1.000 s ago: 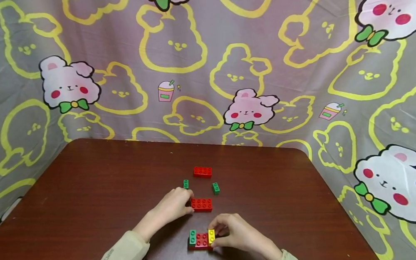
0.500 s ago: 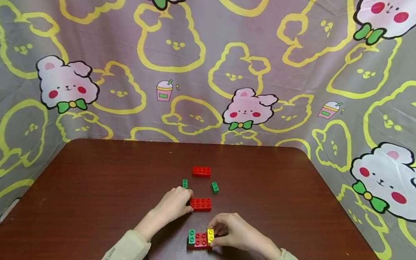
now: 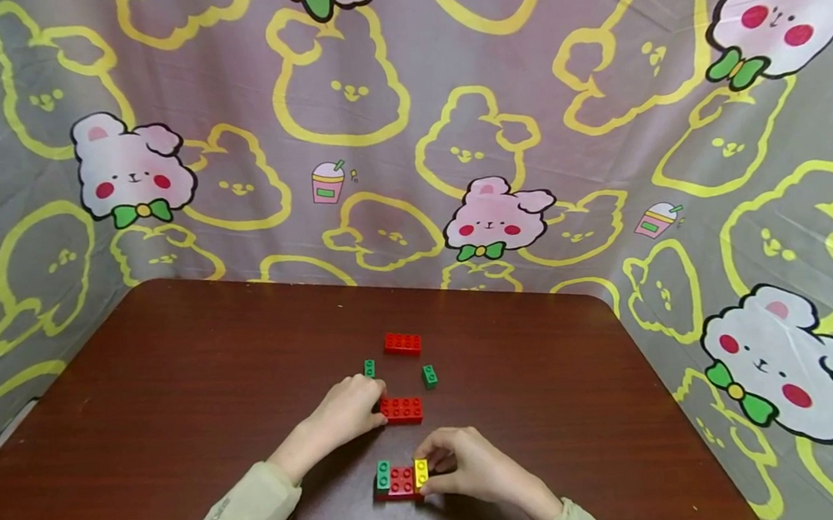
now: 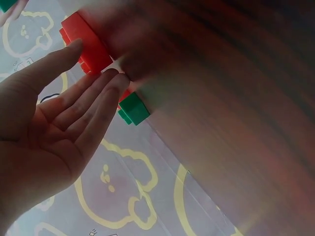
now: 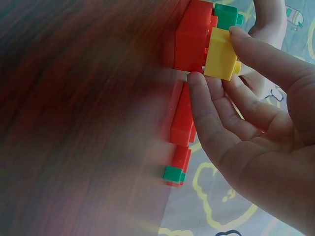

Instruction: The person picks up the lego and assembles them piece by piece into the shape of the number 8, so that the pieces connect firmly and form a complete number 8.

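Observation:
Near the front of the table, a red brick (image 3: 400,481) carries a green brick (image 3: 384,474) on its left end and a yellow brick (image 3: 422,470) on its right end. My right hand (image 3: 474,464) pinches the yellow brick, its thumb on the near side and fingers beyond. The right wrist view shows the yellow brick (image 5: 220,54) on the studs, with a slight gap visible beneath. Farther back, my left hand (image 3: 348,409) holds the left end of a second red brick (image 3: 403,410) between thumb and fingers. Its fingertips hide that end.
Behind the left hand lies a small green brick (image 3: 370,368), partly covered. Another green brick (image 3: 430,376) lies to its right, and a third red brick (image 3: 402,343) farther back. A patterned curtain (image 3: 377,163) hangs behind the brown table (image 3: 206,347).
The view has shifted very slightly. Both hands keep their places on the bricks.

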`<state>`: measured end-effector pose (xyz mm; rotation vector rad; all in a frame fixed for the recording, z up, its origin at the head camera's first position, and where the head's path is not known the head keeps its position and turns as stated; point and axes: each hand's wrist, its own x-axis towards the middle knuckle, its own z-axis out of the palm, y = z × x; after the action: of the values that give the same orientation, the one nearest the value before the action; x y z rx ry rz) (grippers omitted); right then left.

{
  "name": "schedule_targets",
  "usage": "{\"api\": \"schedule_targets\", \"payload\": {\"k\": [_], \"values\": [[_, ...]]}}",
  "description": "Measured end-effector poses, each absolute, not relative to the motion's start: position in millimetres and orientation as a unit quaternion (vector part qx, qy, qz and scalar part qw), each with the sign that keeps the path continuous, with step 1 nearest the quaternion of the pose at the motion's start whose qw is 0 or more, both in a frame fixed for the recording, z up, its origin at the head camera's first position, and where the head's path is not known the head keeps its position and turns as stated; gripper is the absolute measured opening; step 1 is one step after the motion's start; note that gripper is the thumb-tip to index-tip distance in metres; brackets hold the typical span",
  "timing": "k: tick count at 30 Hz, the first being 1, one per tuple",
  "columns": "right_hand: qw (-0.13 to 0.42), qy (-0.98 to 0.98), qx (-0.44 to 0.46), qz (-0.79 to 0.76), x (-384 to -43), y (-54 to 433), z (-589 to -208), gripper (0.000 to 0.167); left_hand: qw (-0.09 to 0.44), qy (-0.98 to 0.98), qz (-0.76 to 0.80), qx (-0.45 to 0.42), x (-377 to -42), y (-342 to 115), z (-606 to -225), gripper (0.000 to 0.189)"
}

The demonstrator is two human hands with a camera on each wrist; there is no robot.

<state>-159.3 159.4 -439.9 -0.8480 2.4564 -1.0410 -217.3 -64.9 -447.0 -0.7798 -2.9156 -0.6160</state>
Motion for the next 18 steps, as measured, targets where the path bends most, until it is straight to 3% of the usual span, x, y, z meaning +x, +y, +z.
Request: {"api": "schedule_targets", "payload": {"k": [18], "values": [[0.173,0.864,-0.294,-0.370,-159.3,159.5,-440.2,0.026,0.036,-0.941,-0.214,-0.259,-214.9,-67.0,-444.7,0.022]]}}
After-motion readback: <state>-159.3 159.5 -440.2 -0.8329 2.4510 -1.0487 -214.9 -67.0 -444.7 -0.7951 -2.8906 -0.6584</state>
